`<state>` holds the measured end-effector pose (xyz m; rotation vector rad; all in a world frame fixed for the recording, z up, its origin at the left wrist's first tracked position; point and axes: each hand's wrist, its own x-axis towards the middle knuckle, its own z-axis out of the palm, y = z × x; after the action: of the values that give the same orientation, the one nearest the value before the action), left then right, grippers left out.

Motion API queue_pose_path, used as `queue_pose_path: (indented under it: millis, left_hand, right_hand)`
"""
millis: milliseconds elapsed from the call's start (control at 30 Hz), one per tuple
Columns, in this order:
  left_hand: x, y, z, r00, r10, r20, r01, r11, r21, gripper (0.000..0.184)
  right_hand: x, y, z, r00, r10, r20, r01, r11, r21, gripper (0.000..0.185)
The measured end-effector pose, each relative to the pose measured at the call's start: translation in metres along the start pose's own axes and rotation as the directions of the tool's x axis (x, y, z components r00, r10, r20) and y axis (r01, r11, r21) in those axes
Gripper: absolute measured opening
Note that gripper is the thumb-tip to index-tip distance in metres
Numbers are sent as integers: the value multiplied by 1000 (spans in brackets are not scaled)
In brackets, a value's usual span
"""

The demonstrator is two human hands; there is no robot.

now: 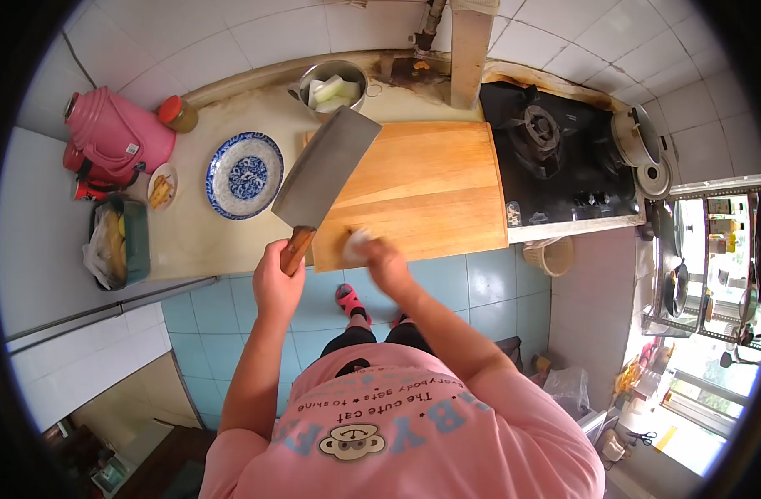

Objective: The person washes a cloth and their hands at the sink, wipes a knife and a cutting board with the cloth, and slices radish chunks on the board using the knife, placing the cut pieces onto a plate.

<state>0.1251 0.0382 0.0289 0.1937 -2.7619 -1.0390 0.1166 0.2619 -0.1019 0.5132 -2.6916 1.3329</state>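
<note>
My left hand is wrapped round the wooden handle of a wide cleaver, whose blade is raised over the left part of the wooden cutting board. My right hand is closed on a small white item at the board's front left edge; motion blurs it, and I cannot make out what it is. Left of the blade lies a blue and white plate. Behind the board stands a metal pot with pale green pieces inside.
A black gas stove adjoins the board on the right, with a lidded pot at its far side. On the left are a pink thermos, a jar, a small dish and a green bin.
</note>
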Motion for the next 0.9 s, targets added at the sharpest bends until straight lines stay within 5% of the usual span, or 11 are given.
queue_pose_path:
  millis: [100, 167, 233, 267, 300, 400, 567, 667, 733, 767, 900]
  left_hand:
    - [9, -8, -8, 1000, 8, 14, -8, 1000, -11, 37]
    - [11, -14, -15, 1000, 7, 22, -7, 1000, -13, 37]
    - [12, -20, -19, 1000, 22, 4, -22, 1000, -17, 36]
    - [12, -24, -19, 999, 29, -13, -29, 1000, -8, 36]
    - [10, -27, -21, 999, 28, -22, -28, 1000, -10, 36]
    - [7, -34, -29, 999, -37, -3, 37, 999, 6, 35]
    - [0, -43, -47, 998, -69, -7, 69, 998, 7, 36]
    - [-5, -49, -53, 996, -78, -37, 78, 997, 5, 37]
    - [-7, -53, -52, 993, -90, -75, 89, 996, -18, 37]
    - [-7, -54, -51, 992, -94, -80, 92, 996, -19, 37]
    - [-9, -49, -51, 992, -105, -68, 106, 994, 7, 36]
  right_hand:
    - [7, -24, 12, 997, -76, 6, 70, 945, 320, 31]
    - [30, 21, -18, 956, -126, -264, 135, 991, 14, 16]
    - [67, 95, -70, 874, 451, -182, -18, 405, 914, 30]
    - [95, 118, -108, 847, 482, -226, 62, 333, 941, 21]
    - [101, 179, -125, 788, 364, -496, -111, 877, 468, 23]
    - [137, 203, -168, 787, 255, -562, -457, 853, -253, 34]
    - [193, 181, -96, 780, 322, -537, -496, 842, -215, 29]
    - [221, 176, -24, 808, 403, -429, -209, 878, 431, 24]
    - [228, 135, 12, 865, 336, -373, -173, 897, 407, 23]
    - [223, 93, 21, 916, 196, -350, -196, 980, 34, 24]
    - [199, 19, 91, 993, 3, -120, 14, 990, 142, 23]
